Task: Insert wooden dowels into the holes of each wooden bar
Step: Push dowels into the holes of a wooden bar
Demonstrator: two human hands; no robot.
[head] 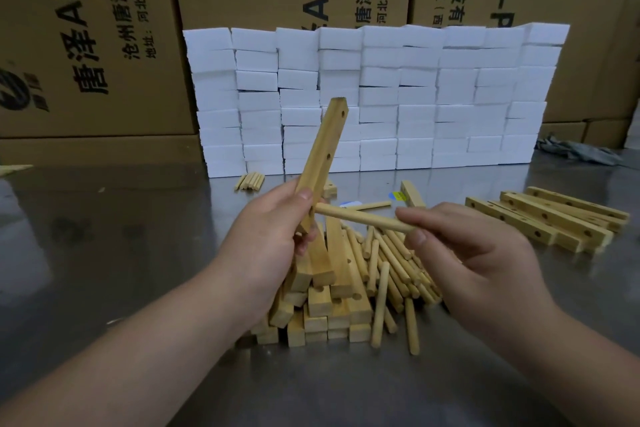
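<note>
My left hand point(270, 236) grips the lower end of a wooden bar point(323, 152), which stands nearly upright and leans right, its holes facing right. My right hand point(464, 253) pinches a round wooden dowel point(363, 218) that lies almost level. The dowel's left tip meets the bar's lowest hole, just under my left thumb. Below both hands lies a heap of wooden bars point(325, 305) and, to its right, a pile of loose dowels point(391, 270).
A steel table point(104, 253) carries everything. More bars point(550, 218) lie side by side at the right. A small bundle of dowels point(249, 181) sits by a wall of white foam blocks point(374, 97). Cardboard boxes point(90, 38) stand behind. A grey cloth point(575, 149) lies far right.
</note>
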